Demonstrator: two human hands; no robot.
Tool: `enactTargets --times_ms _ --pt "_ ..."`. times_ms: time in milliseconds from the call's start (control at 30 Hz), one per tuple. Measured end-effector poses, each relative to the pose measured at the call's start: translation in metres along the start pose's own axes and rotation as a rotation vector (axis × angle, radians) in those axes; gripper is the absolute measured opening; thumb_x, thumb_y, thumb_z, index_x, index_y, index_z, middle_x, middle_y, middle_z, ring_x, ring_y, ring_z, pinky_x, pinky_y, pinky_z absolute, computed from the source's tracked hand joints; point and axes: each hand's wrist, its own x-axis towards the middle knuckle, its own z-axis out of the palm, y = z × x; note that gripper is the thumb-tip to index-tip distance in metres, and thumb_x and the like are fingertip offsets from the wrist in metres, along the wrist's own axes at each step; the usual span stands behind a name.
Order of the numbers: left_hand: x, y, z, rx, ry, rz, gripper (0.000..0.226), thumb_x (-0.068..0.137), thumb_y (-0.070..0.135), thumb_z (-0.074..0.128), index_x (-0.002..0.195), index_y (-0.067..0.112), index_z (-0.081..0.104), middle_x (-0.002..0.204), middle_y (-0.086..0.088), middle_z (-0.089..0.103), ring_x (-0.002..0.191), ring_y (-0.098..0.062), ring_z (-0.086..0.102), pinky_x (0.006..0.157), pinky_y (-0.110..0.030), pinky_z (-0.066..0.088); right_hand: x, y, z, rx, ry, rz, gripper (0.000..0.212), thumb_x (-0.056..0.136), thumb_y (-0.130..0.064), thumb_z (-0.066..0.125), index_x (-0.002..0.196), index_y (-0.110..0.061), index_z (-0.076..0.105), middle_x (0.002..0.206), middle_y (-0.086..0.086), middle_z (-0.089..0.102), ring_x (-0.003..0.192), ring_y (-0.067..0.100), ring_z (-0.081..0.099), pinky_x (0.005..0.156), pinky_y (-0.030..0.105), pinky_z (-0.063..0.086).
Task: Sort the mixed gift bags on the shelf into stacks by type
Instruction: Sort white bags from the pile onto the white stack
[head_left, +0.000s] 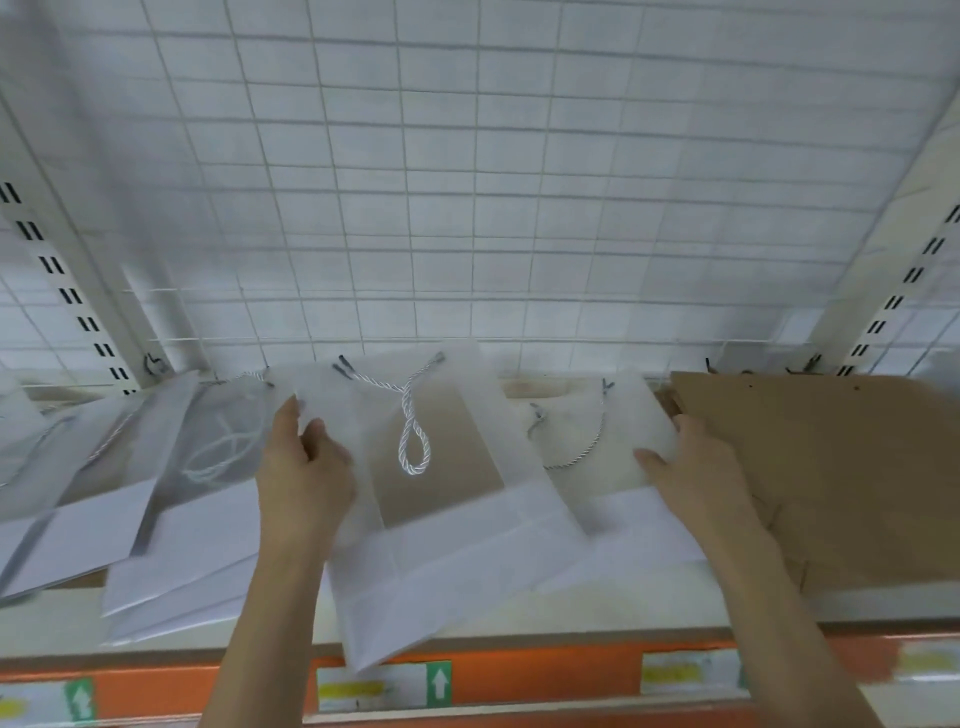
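- Right now the middle frosted gift bag (447, 499) lies flat on the shelf (519, 623), tilted a little, its folded bottom end poking out past the shelf's front edge.
- Its twisted silver cord handle (414, 441) loops down over a brownish insert that shows through the translucent front.
- Left hand (306, 467) has the bag by its upper left corner: thumb and fingers pinch the edge, so that grip is closed on the bag.
- Right hand (696, 478) lies on a second frosted bag (597, 441) just to the right, fingers fairly straight and pressing flat on it, the grip spread and not curled round anything.
- That second bag is partly under the middle one, with its own thin silver cord (576, 447) curving across it.
- Just beside the right hand, a flat brown cardboard sheet (831, 467) covers the right end of the shelf, touching the second bag's edge.
- Off to the left, more frosted bags (171, 493) lie overlapping at angles, blurred, cords faintly visible inside.
- Behind everything a white wire grid panel (467, 182) rises between slotted uprights (67, 291).
- Below the shelf, an orange front rail (519, 670) carries label tags with green arrow marks (439, 683).
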Motion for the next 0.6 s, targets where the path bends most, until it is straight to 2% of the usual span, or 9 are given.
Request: enactTargets --times_ms 67,167,267,367,433,533,600 --pt "0.001 0.000 -0.002 -0.006 0.000 -0.032 0.041 0.099 0.016 0.033 0.139 0.020 0.036 0.085 -0.009 0.057 0.056 -0.017 0.048 0.052 -0.026 0.040 0.000 -0.004 0.008 -0.094 0.003 -0.038 0.050 0.091 -0.029 0.056 0.127 0.001 0.039 0.119 0.022 0.053 0.107 0.035 0.052 0.078 0.034 0.040" --pt "0.001 0.004 -0.001 -0.004 -0.022 -0.042 0.038 0.099 0.014 0.033 0.137 0.017 0.038 0.069 -0.005 0.052 0.054 -0.017 0.046 0.045 -0.020 0.042 -0.001 -0.004 0.018 -0.260 -0.070 -0.087 0.049 0.091 -0.028 0.054 0.128 0.002 0.039 0.127 0.021 0.043 0.115 0.033 0.046 0.094 0.035 0.037" --pt "-0.002 0.010 0.008 0.032 -0.046 -0.024 0.040 0.099 0.012 0.033 0.139 0.013 0.037 0.065 -0.002 0.050 0.054 -0.016 0.046 0.038 -0.010 0.039 -0.002 0.001 0.019 -0.149 -0.110 -0.080 0.031 0.093 -0.016 0.049 0.118 0.003 0.049 0.126 0.021 0.043 0.111 0.034 0.048 0.089 0.033 0.039" --pt "-0.007 0.013 0.032 0.123 -0.104 0.020 0.041 0.099 0.012 0.032 0.139 0.012 0.038 0.067 0.001 0.051 0.054 -0.014 0.048 0.047 -0.021 0.038 -0.009 0.006 0.004 0.011 -0.071 -0.116 0.033 0.096 -0.012 0.040 0.126 -0.001 0.049 0.126 0.014 0.045 0.103 0.025 0.050 0.077 0.026 0.035" --pt "-0.008 0.014 0.057 0.187 -0.154 0.052 0.038 0.098 0.010 0.032 0.134 0.010 0.043 0.071 0.000 0.052 0.061 -0.019 0.050 0.055 -0.026 0.037 -0.014 0.010 -0.007 0.067 -0.033 -0.151 0.034 0.097 -0.014 0.038 0.128 -0.006 0.049 0.126 0.010 0.046 0.103 0.022 0.049 0.077 0.023 0.032" --pt "-0.012 0.017 0.100 0.234 -0.211 0.079 0.028 0.097 0.011 0.033 0.118 0.006 0.051 0.087 -0.011 0.060 0.082 -0.030 0.056 0.072 -0.032 0.041 -0.019 0.013 -0.014 0.070 -0.035 -0.197 0.031 0.097 -0.015 0.039 0.125 -0.009 0.051 0.121 0.008 0.049 0.105 0.022 0.051 0.077 0.024 0.034" --pt "-0.017 0.018 0.126 0.284 -0.217 0.121 0.025 0.097 0.010 0.034 0.112 0.000 0.052 0.097 -0.022 0.062 0.091 -0.038 0.058 0.074 -0.035 0.042 -0.019 0.018 -0.014 0.068 -0.034 -0.216 0.024 0.097 -0.014 0.039 0.115 -0.009 0.055 0.109 0.006 0.049 0.095 0.021 0.051 0.070 0.024 0.034"
